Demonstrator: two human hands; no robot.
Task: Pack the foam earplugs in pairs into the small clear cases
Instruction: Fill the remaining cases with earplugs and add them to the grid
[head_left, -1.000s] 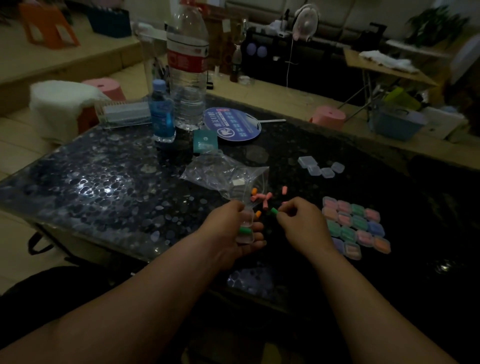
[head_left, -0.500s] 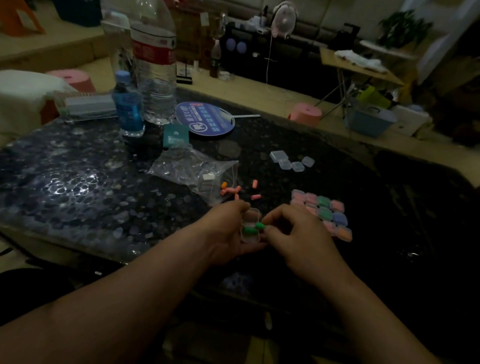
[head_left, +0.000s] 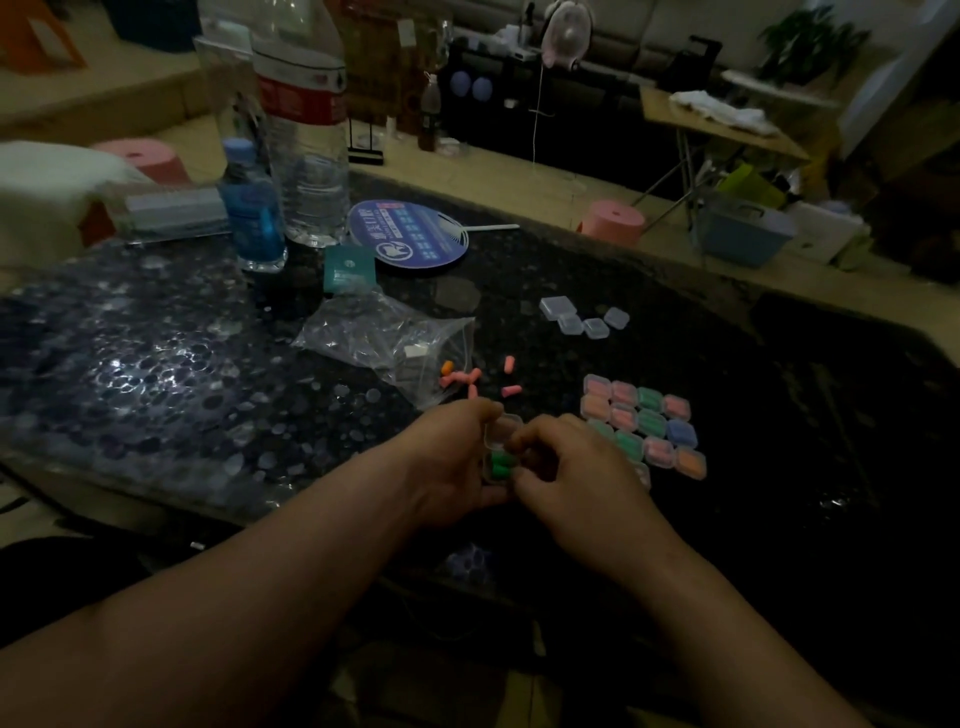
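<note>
1. Head view: the left hand (head_left: 457, 462) grips a small clear case (head_left: 500, 470) from its left side, fingers curled under and round the base. It holds the case just above the near edge of the table (head_left: 156, 364).
2. The case is open. Its lid (head_left: 504, 428) stands hinged up on the far side of the base. Two green earplugs (head_left: 501, 464) lie side by side in the base, long axes running roughly near-to-far.
3. The right hand (head_left: 566, 467) has its fingers curled, tips against the right edge of the case beside the green earplugs. The dim light does not show whether they pinch an earplug or only press on it.
4. Governing relation: the lid lies just beyond the right fingertips, so the right hand is nearer to it. Closing likely calls for folding the lid toward the person while the left hand braces the base.
5. Risk: an earplug standing proud of the rim would probably block the snap.
6. Loose earplugs (head_left: 467, 379) lie beyond the hands at the mouth of the bag (head_left: 384, 338). Filled cases (head_left: 644, 421) sit in a block to the right, and empty cases (head_left: 582, 319) lie farther back.
</note>
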